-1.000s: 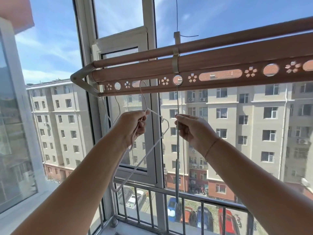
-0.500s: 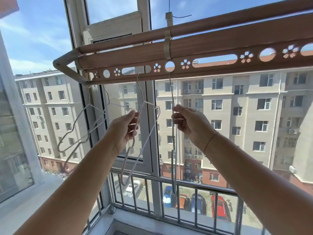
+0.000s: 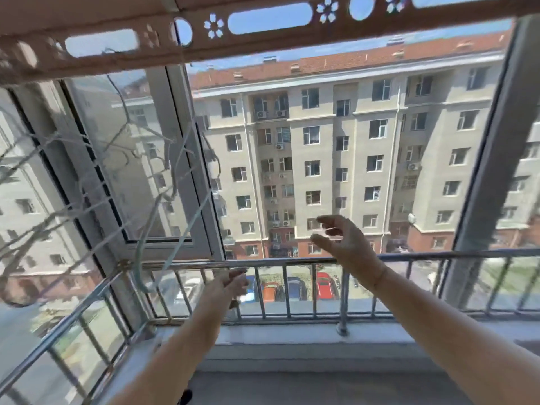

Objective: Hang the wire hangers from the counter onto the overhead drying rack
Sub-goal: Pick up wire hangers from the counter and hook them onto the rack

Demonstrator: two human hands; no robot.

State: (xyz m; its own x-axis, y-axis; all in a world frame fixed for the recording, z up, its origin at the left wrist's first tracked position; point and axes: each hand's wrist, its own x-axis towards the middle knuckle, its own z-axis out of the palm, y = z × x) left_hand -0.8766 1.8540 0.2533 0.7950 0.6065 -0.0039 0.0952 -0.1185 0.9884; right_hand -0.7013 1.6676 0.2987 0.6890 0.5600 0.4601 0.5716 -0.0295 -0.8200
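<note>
The drying rack (image 3: 263,40) was finished in coppery brown and pierced with flower, round and oblong cut-outs; the wire hangers (image 3: 188,229) were seen as pale white, blurred; the railing (image 3: 292,260) was left silvery; the building (image 3: 327,147) was painted beige, based in red-brown and roofed in orange-red; a red car (image 3: 325,285), an orange car (image 3: 270,290) and a blue car (image 3: 295,287) were seen below.

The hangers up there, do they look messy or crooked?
A little. The wire hangers hang bunched under the drying rack on the left, tilted different ways and crossing each other. The picture is blurred there, so bends cannot be judged.
</note>
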